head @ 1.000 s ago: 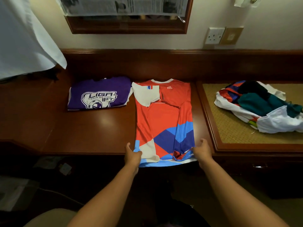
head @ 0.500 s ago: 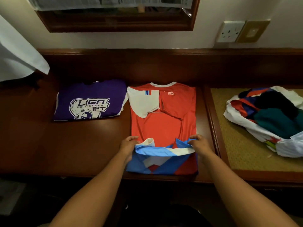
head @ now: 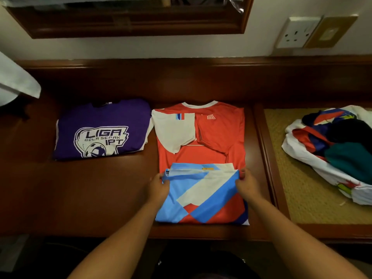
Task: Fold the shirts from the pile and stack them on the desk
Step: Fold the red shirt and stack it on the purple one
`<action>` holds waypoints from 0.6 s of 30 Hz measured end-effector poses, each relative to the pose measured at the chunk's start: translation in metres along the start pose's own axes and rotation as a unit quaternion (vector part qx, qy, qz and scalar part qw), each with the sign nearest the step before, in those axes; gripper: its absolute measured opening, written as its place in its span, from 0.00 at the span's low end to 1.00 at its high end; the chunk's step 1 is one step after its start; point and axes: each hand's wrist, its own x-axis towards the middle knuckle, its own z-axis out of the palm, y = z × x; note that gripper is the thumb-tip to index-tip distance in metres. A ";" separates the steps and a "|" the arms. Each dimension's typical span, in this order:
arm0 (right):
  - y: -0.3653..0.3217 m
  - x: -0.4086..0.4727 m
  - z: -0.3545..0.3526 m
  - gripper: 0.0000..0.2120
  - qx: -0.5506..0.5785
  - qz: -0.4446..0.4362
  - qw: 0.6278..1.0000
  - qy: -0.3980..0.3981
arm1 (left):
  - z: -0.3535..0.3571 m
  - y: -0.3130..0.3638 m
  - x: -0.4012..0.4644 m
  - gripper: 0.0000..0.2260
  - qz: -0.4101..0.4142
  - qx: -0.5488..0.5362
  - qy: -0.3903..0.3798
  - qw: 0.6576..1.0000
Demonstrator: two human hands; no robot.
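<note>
A red, white and blue jersey [head: 201, 154] lies on the dark wooden desk [head: 90, 188], sleeves folded in and collar away from me. Its bottom part is turned up over the body, hem at about mid-length. My left hand [head: 158, 187] pinches the hem's left corner and my right hand [head: 246, 183] pinches the right corner. A folded purple shirt [head: 100, 127] with a white logo rests to the left. The pile of unfolded shirts [head: 332, 150] sits at the right on a woven mat [head: 302, 188].
A raised wooden ledge runs along the back of the desk under a framed mirror [head: 130, 17]. A wall socket [head: 298, 32] is at the upper right. White cloth [head: 14, 83] hangs at the far left. The desk's front edge is just below the jersey.
Both hands lifted the jersey's hem from the desk's front edge and carried it away from me, doubling the lower part over the body. The camera moved closer.
</note>
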 end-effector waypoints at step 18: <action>-0.026 0.043 0.010 0.11 -0.019 -0.056 0.997 0.040 | -0.014 0.019 0.048 0.06 0.104 0.034 0.000 0.994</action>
